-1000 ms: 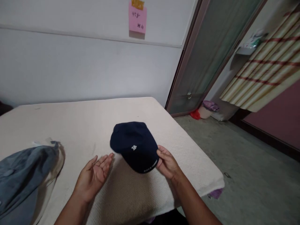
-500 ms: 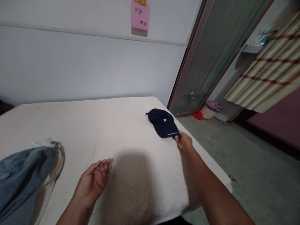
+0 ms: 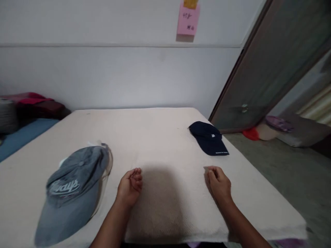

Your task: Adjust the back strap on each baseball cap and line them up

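Observation:
A navy cap (image 3: 209, 138) lies alone near the right edge of the white cloth-covered table (image 3: 160, 137). A grey-blue cap (image 3: 71, 186) with pale lettering lies at the left, on top of something white. My right hand (image 3: 218, 183) rests on the cloth a little in front of the navy cap, fingers loosely curled, holding nothing. My left hand (image 3: 130, 186) rests near the table's middle, to the right of the grey cap, fingers curled and empty.
A pink note (image 3: 188, 20) sticks to the white wall behind. A frosted-glass door (image 3: 271, 65) stands at the right, with a red item and a basin on the floor (image 3: 261, 132). Folded red and dark fabrics (image 3: 33, 103) lie at far left.
My right hand carried the navy cap to the table's right side, let it go and drew back. My left hand curled its fingers. The view swung left, showing the whole grey cap.

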`<state>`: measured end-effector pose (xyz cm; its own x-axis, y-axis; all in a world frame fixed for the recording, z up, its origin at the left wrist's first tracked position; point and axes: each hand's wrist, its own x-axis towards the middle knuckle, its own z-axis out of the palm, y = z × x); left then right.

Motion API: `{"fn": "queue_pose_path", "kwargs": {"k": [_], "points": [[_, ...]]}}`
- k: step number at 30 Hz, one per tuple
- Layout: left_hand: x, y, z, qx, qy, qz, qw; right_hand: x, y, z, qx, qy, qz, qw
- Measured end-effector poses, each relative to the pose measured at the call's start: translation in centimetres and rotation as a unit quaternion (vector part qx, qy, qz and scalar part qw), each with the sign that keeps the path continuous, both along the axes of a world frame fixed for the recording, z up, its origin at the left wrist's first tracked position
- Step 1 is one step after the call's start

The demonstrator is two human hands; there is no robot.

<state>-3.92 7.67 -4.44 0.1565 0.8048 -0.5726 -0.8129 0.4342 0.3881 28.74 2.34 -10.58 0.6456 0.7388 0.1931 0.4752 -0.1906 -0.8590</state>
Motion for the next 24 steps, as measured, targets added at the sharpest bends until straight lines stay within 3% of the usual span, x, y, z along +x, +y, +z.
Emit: {"fn": "queue_pose_path", "kwargs": {"k": [3,13,18,24], "points": [[-1.5,-0.3,0.1,0.002,-0.010,0.034,0.999,-1.6,-1.2,0.1,-0.071,-0.063,0.073,0.993],[-6.7,-2.2,0.5,-0.009,-0.019,0.151,0.988,-1.4,-0.2,-0.6,-0.119,-0.131,0.045,0.983],[-7.4,-2.7,0.3,-0.039,-0.020,0.135,0.990,-1.7,-0.1,-0.4,-0.132,-0.168,0.036,0.976],[-6.9,-3.7,0.4,-0.019,0.002,0.098,0.995,-1.9,-0.1,-0.1,-0.159,-0.182,0.032,0.970]]}}
